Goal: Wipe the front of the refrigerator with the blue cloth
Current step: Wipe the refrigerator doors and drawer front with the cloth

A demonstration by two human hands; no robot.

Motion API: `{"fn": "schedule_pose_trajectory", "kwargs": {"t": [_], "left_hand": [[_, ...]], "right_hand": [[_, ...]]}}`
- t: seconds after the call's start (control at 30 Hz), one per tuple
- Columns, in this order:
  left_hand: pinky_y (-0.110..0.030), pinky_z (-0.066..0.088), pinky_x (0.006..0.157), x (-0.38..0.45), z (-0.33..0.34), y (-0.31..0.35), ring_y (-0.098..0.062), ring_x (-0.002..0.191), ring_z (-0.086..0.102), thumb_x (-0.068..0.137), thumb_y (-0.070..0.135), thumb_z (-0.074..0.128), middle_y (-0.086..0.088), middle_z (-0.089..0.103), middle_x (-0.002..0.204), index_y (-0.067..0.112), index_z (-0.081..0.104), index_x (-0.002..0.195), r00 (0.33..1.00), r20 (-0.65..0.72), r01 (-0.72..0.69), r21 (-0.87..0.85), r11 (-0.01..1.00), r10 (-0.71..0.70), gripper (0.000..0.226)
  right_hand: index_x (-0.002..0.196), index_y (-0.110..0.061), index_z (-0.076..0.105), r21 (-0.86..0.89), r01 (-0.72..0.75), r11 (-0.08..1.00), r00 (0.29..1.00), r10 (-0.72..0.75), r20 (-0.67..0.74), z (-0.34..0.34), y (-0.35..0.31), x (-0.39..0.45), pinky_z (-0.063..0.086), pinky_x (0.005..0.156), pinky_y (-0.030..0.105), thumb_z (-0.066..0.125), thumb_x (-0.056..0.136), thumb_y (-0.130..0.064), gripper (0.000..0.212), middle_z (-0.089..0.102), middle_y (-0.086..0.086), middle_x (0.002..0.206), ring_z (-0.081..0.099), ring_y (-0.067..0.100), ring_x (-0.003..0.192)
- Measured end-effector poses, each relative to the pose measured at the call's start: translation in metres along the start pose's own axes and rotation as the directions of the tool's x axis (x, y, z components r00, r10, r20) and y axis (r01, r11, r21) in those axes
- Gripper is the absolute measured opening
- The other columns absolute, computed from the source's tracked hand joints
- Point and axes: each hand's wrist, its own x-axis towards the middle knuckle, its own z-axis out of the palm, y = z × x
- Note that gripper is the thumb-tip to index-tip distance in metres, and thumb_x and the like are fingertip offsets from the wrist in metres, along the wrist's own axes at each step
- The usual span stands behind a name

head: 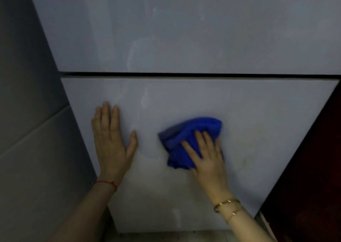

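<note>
The refrigerator front fills the view as two pale grey doors, an upper door (184,29) and a lower door (258,121), split by a dark horizontal gap. A crumpled blue cloth (186,136) lies pressed against the lower door near its middle. My right hand (208,156) covers the cloth's lower right part, fingers spread over it and pushing it onto the door. My left hand (112,142) rests flat on the lower door to the left of the cloth, fingers together and holding nothing. Faint smears show on both doors.
A grey tiled wall (27,131) runs along the refrigerator's left side. A dark reddish-brown surface (313,167) borders the right edge of the lower door. A strip of floor (184,236) shows under the door.
</note>
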Motion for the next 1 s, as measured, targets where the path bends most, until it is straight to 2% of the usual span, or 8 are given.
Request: {"fn": "schedule_pose_trajectory", "kwargs": {"t": [0.1, 0.2, 0.27, 0.37, 0.6, 0.67, 0.77, 1.0], "left_hand": [[-0.041, 0.0, 0.128, 0.001, -0.003, -0.005, -0.017, 0.155, -0.001, 0.096, 0.032, 0.049, -0.017, 0.017, 0.16, 0.004, 0.021, 0.152, 0.999, 0.017, -0.036, 0.024, 0.999, 0.035, 0.068], [-0.043, 0.003, 0.128, 0.002, -0.007, -0.008, -0.015, 0.155, -0.004, 0.096, 0.034, 0.049, -0.017, 0.018, 0.159, 0.004, 0.021, 0.152, 0.999, 0.013, -0.038, 0.029, 0.999, 0.038, 0.069], [-0.044, 0.004, 0.128, 0.003, -0.009, -0.011, -0.015, 0.155, -0.006, 0.097, 0.035, 0.048, -0.018, 0.018, 0.16, 0.004, 0.02, 0.152, 1.0, 0.002, 0.004, 0.015, 1.0, -0.004, 0.069], [-0.043, 0.002, 0.128, 0.003, -0.01, -0.015, -0.014, 0.155, -0.007, 0.099, 0.038, 0.043, -0.015, 0.015, 0.161, 0.005, 0.017, 0.154, 1.0, 0.014, 0.023, 0.015, 1.0, -0.023, 0.068], [-0.039, -0.001, 0.128, 0.002, -0.004, -0.021, -0.014, 0.155, -0.007, 0.101, 0.042, 0.038, 0.008, -0.005, 0.166, 0.01, 0.017, 0.154, 1.0, 0.014, -0.02, 0.032, 0.999, 0.019, 0.066], [-0.04, 0.0, 0.128, 0.002, -0.004, -0.023, -0.014, 0.155, -0.007, 0.101, 0.042, 0.037, 0.012, -0.009, 0.166, 0.013, 0.016, 0.154, 0.999, 0.017, -0.043, 0.03, 0.999, 0.043, 0.064], [-0.04, 0.0, 0.128, 0.002, -0.004, -0.025, -0.015, 0.155, -0.007, 0.102, 0.043, 0.034, 0.012, -0.009, 0.166, 0.013, 0.016, 0.154, 0.999, 0.016, -0.052, 0.038, 0.998, 0.051, 0.063], [-0.042, 0.003, 0.128, 0.0, -0.002, -0.027, -0.015, 0.155, -0.006, 0.102, 0.041, 0.036, 0.012, -0.009, 0.166, 0.012, 0.017, 0.155, 0.998, 0.005, -0.059, 0.028, 0.998, 0.059, 0.063]], "right_hand": [[0.127, -0.013, 0.042, 0.027, -0.236, 0.971, 0.971, 0.237, -0.022, -0.01, 0.041, -0.028, -0.004, 0.122, 0.039, 0.063, 0.068, -0.019, 0.062, -0.012, 0.001, 0.16, -0.002, 0.024, 0.148], [0.138, -0.012, 0.034, 0.19, -0.488, 0.852, 0.852, 0.512, -0.108, -0.031, 0.055, 0.009, 0.003, 0.121, 0.048, 0.047, 0.088, -0.026, 0.053, 0.001, 0.019, 0.158, -0.009, 0.027, 0.147], [0.145, -0.017, 0.029, 0.263, -0.452, 0.852, 0.842, 0.505, -0.188, -0.043, 0.049, 0.05, 0.005, 0.12, 0.054, 0.043, 0.097, -0.035, 0.053, 0.009, 0.028, 0.155, -0.002, 0.037, 0.146], [0.145, -0.021, 0.031, 0.17, -0.246, 0.954, 0.931, 0.281, -0.232, -0.05, 0.02, 0.092, 0.001, 0.119, 0.05, 0.05, 0.093, -0.036, 0.057, 0.017, 0.024, 0.153, 0.008, 0.04, 0.144], [0.14, -0.03, 0.034, -0.004, 0.081, 0.997, 0.997, -0.081, 0.003, -0.006, -0.018, 0.013, -0.002, 0.12, 0.042, 0.059, 0.075, -0.03, 0.07, 0.024, 0.009, 0.15, 0.019, 0.03, 0.14], [0.129, -0.023, 0.043, -0.05, 0.006, 0.999, 0.998, -0.003, 0.07, 0.0, 0.009, -0.028, 0.003, 0.118, 0.043, 0.072, 0.063, -0.022, 0.071, 0.025, 0.013, 0.148, 0.025, 0.035, 0.136], [0.119, -0.012, 0.044, -0.036, -0.164, 0.986, 0.986, 0.165, 0.023, -0.008, 0.052, -0.043, 0.0, 0.119, 0.041, 0.06, 0.07, -0.025, 0.053, -0.007, 0.004, 0.161, -0.004, 0.026, 0.149], [0.142, -0.022, 0.027, 0.21, -0.393, 0.895, 0.896, 0.424, -0.133, -0.024, 0.05, 0.015, -0.005, 0.121, 0.043, 0.047, 0.086, -0.028, 0.06, -0.01, -0.001, 0.159, -0.012, 0.022, 0.148]]}}
